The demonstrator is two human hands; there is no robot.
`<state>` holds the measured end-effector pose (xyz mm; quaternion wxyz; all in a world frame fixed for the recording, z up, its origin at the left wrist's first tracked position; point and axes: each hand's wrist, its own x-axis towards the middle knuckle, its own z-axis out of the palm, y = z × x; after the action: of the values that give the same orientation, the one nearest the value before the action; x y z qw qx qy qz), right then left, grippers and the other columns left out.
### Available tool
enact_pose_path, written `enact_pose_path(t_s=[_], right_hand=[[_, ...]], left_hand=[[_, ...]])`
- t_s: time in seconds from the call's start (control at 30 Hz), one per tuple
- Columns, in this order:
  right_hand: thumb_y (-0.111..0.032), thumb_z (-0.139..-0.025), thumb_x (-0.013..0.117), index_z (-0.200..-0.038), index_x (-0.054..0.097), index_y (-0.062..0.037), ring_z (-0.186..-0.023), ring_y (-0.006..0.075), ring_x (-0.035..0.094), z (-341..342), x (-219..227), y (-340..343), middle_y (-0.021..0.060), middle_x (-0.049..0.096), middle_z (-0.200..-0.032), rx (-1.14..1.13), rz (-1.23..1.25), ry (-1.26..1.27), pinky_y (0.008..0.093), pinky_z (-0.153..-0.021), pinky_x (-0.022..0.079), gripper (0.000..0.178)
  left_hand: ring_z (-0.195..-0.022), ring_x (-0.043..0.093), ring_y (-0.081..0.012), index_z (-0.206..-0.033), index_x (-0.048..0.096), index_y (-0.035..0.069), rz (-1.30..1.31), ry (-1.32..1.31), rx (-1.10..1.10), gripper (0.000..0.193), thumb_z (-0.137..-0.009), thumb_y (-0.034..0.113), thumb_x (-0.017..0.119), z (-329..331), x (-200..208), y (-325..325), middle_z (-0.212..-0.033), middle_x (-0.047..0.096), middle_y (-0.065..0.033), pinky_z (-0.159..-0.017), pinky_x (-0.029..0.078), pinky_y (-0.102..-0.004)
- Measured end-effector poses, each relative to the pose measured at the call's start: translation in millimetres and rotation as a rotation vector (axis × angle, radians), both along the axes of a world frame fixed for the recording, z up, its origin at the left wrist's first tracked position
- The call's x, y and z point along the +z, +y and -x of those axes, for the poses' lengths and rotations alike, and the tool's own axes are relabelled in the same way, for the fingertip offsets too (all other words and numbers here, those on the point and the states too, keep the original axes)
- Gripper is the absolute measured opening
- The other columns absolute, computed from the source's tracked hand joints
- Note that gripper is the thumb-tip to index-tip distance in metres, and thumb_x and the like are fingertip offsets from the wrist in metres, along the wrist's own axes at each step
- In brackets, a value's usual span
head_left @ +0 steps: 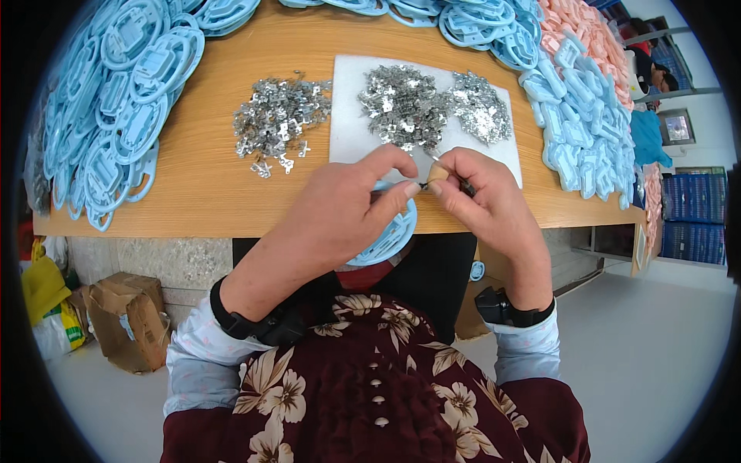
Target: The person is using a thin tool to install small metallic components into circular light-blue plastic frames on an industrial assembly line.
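Observation:
A light-blue oval plastic frame (397,235) hangs at the table's front edge, partly covered by my left hand (359,201). That hand is closed on it, the rim passing between thumb and index finger. Close beside it, my right hand (471,189) pinches thumb and fingertips together, almost touching my left thumb. A tan cover (438,171) sits on one right fingertip. Small dark bits show between and behind the fingertips, too small to name. Beyond my hands, a heap of small silver metal pieces (405,104) lies on a white foam sheet (347,85).
Another metal heap (278,116) lies on the wooden table (208,177), a smaller one (478,108) on the foam. Stacked blue frames (108,147) fill the left; blue plastic parts (579,123) and pink parts (587,38) the right. A cardboard box (127,320) stands on the floor.

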<state>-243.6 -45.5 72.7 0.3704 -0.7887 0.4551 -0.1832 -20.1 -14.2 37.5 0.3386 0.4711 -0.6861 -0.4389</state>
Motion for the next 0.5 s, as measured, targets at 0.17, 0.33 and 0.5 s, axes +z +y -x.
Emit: enact_pose_path(t_s=[0.17,0.33,0.5], right_hand=[[-0.015,-0.095,0.068,-0.097,0.063,-0.0009,-0.07,0.0044,0.044,-10.4,-4.1,3.2,-0.006,0.051,-0.077,-0.095,-0.071,-0.072,0.0216,-0.061,0.037,0.016],[-0.018,-0.094,0.068,-0.096,0.062,0.0,-0.073,0.0069,0.047,-25.9,-23.1,8.2,-0.002,0.056,-0.079,-0.218,-0.227,-0.328,0.0257,-0.064,0.041,0.019],[-0.018,-0.095,0.067,-0.093,0.061,0.0002,-0.077,0.0058,0.046,-29.0,-28.5,2.6,-0.0029,0.055,-0.079,-0.249,-0.325,-0.419,0.0245,-0.067,0.04,0.019]], left_hand=[[-0.073,0.064,-0.009,-0.106,0.062,0.006,-0.036,0.121,0.059,0.017,-0.102,0.023,0.061,2.2,-14.6,-1.1,-0.078,0.068,-0.0035,-0.066,0.05,-0.0278],[-0.079,0.061,-0.0097,-0.106,0.062,0.004,-0.104,0.297,0.101,0.02,-0.102,0.024,0.059,-0.4,-19.6,-0.6,-0.084,0.066,-0.0039,-0.07,0.049,-0.0282],[-0.071,0.067,-0.0253,-0.107,0.064,0.001,-0.166,0.282,0.172,0.022,-0.101,0.019,0.051,-8.2,-28.5,-1.8,-0.08,0.068,-0.0159,-0.067,0.05,-0.0366]])
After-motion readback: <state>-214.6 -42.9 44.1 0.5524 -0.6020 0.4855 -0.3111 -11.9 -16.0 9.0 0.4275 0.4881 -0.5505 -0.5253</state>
